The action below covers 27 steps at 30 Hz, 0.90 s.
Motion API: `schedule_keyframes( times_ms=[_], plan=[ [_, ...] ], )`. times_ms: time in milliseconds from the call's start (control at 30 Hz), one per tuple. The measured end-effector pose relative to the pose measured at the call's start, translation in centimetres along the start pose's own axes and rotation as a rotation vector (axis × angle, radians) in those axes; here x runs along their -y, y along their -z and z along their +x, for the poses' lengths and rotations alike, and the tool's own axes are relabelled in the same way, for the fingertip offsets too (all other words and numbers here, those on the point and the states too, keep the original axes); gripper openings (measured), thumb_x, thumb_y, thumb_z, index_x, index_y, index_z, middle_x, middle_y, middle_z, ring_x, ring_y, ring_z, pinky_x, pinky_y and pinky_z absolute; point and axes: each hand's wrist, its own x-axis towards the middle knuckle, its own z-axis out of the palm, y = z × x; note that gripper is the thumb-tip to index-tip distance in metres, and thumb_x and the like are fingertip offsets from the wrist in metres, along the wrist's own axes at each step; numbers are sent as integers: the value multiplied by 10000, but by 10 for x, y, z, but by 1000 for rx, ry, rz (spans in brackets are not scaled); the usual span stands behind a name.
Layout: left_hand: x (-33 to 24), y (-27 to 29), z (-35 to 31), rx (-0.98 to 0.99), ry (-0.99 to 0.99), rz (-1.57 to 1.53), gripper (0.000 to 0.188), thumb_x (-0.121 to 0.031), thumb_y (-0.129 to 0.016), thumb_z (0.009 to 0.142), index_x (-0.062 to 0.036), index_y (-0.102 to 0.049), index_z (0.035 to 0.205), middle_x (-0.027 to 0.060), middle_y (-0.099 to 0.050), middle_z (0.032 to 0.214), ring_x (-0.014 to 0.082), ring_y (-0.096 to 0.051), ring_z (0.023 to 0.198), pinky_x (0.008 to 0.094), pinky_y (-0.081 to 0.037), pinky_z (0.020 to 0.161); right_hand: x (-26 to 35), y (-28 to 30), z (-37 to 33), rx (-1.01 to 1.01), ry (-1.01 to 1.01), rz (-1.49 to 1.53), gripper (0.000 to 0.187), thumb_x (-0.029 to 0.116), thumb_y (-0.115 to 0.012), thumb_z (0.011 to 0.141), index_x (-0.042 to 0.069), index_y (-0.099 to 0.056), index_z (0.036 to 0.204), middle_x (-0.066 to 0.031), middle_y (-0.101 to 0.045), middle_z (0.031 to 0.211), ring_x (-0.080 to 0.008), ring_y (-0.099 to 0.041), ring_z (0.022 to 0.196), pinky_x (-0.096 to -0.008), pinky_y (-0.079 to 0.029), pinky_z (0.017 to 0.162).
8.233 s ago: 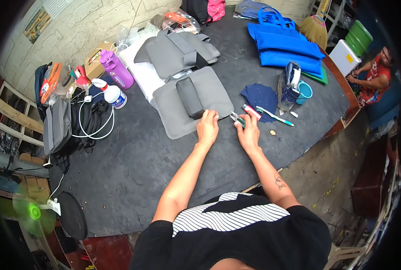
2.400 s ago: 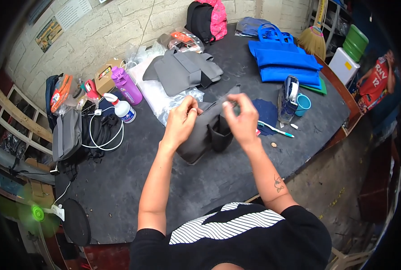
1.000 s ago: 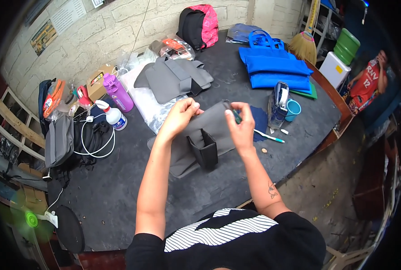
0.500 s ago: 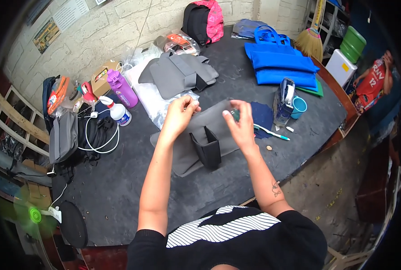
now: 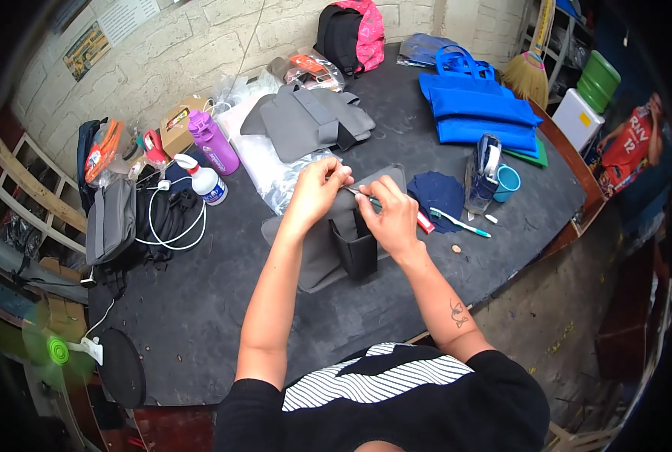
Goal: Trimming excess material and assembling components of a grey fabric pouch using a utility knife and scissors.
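In front of me a grey fabric piece (image 5: 315, 256) lies on the dark table, with a black box-shaped pocket (image 5: 357, 254) standing up from it. Above its far part, my left hand (image 5: 322, 188) is closed in a pinch; what sits between the fingertips is too small to make out. My right hand (image 5: 391, 215) grips a small thin tool with a metal tip and a dark green handle (image 5: 376, 203). The tip points left, close to the left fingertips. Just right of this hand are a red-and-white item (image 5: 425, 221) and a dark blue cloth piece (image 5: 436, 194).
More grey fabric pieces (image 5: 306, 120) lie farther back. Left stand a purple bottle (image 5: 213, 143) and a spray bottle (image 5: 202, 181); a grey bag (image 5: 111, 226) lies beyond. To the right are a toothbrush (image 5: 460, 223), tape dispenser (image 5: 484, 173), blue cup (image 5: 507, 183) and blue bags (image 5: 483, 109). A person in red (image 5: 628, 151) is far right.
My right hand has moved left and down toward the left hand, its fingers now closed around the tool. The tool's tip has come up to the left fingertips. The view has shifted slightly.
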Motion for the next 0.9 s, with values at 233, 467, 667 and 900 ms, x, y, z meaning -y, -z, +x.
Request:
schedule_keyframes(
  times_ms=[233, 467, 667, 900],
  plan=[
    [-20, 10, -7, -46, 80, -58, 260, -187, -517, 981, -5, -542, 797, 69, -679, 819, 86, -591, 739, 248, -475, 684, -50, 14, 0, -186, -304, 170, 410, 147, -730, 791, 4, -557, 1134, -138, -577, 1081, -229, -567, 1019, -340, -467, 833],
    [-23, 3, -29, -543, -364, 212, 252, -91, -595, 907, 10, -486, 704, 88, -659, 805, 122, -581, 726, 266, -464, 692, -80, 22, -7, 132, -729, 817, 199, 10, -713, 766, -1, -602, 930, 22, -595, 773, -42, -532, 696, -186, -423, 647],
    [-26, -20, -68, -267, -124, 596, 290, -253, -752, 769, -18, -623, 880, 95, -629, 852, 262, -554, 853, 373, -422, 823, -77, 16, 4, 9, -571, 832, 170, 18, -706, 784, 37, -604, 919, 60, -557, 728, -9, -467, 622, -173, -335, 549],
    [-9, 4, -71, -77, -28, 404, 262, -197, -779, 739, -43, -684, 928, 46, -555, 757, 153, -522, 777, 299, -422, 727, -90, 16, 8, -49, -646, 721, 154, -38, -683, 769, -2, -616, 903, 14, -579, 776, -45, -523, 708, -195, -434, 645]
  ],
)
